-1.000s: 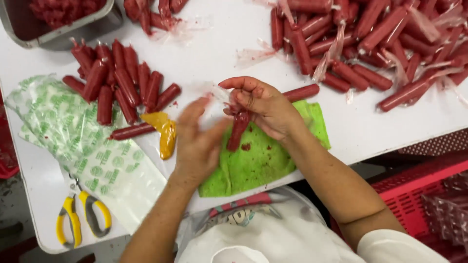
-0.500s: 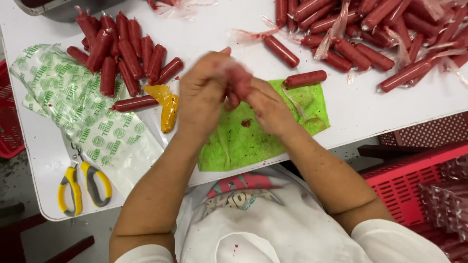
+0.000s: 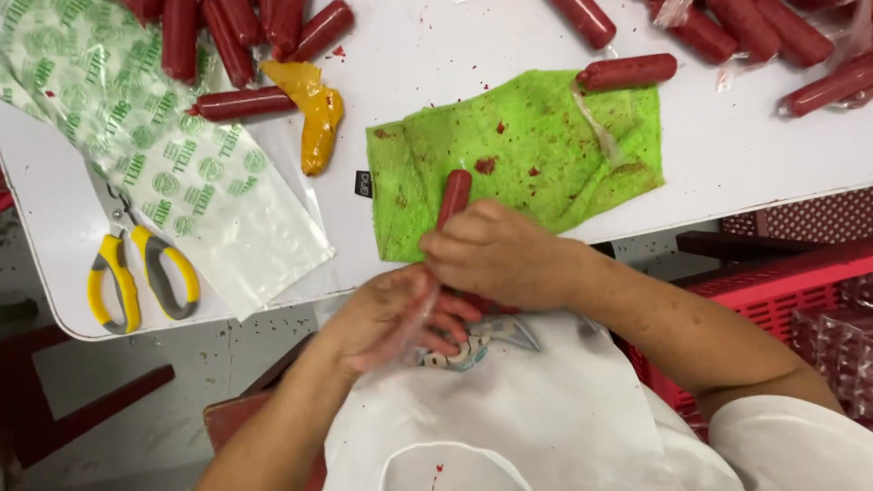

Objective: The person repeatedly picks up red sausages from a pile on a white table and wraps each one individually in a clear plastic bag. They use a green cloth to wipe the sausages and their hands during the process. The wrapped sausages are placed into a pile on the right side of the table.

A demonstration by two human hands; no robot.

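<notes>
Hands have dropped from above the cloth (image 3: 536,145) to the table (image 3: 436,55) edge; right hand (image 3: 500,255) grips a sausage (image 3: 452,198); left hand (image 3: 391,314) pinches its clear casing (image 3: 420,314), peeling under way.

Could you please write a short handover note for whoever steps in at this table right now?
Right hand: closed around a red sausage whose end sticks up over the green cloth.
Left hand: just below it at the table edge, fingers on what looks like clear film.
Done: cannot tell which sausages are finished; a group lies top left, near an orange piece.
Left: other sausages lie top right, amid scraps of film.
Scissors lie unused on the left, beside a printed plastic bag.
</notes>
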